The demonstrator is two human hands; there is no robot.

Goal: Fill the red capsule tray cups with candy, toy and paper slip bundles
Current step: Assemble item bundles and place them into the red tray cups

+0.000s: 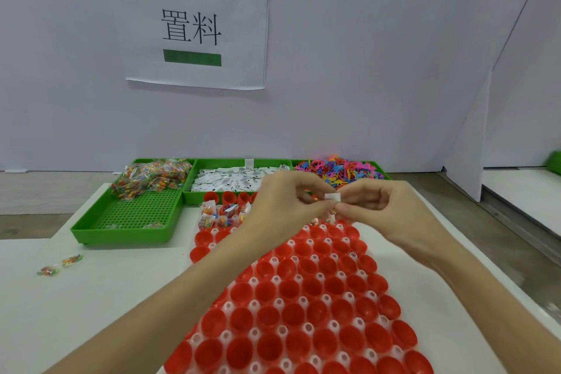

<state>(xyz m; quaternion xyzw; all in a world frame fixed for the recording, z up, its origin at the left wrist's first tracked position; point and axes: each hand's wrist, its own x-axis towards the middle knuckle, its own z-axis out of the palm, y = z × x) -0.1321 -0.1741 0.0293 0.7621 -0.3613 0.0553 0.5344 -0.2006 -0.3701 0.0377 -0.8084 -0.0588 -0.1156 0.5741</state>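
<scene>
Hands: both meet above the far part of the red capsule tray [303, 307], fingertips drawn together.
Left hand [282, 206]: fingers curled in, tips pinched on a small bundle that is mostly hidden between the two hands.
Right hand [376, 206]: thumb and forefinger pinch a small white paper slip [331, 197], the other fingers curled beneath (what else lies inside the grip cannot be told).
Tray cups: most red cups nearest the camera show bare red insides; a few filled cups [220, 217] at the far left corner hold clear packets of coloured candy with white slips.
Candy bin [127, 222]: a green perforated bin at far left, its far end heaped with candy packets [151, 174], its near end mostly bare grid.
Slip bin [194, 196]: the middle green bin, just beyond the tray, filled with white printed paper slips [230, 179].
Toy bin [379, 168]: the green bin at far right, heaped with flat toy figures [340, 170] in pink, blue, orange and yellow, partly behind the hands.
Loose packets [60, 266]: two candy packets lie on the white table [76, 313], well apart from the tray to its left.
Wall sign [197, 27]: a white sheet with two black characters and green bars, on the grey wall behind the bins.
</scene>
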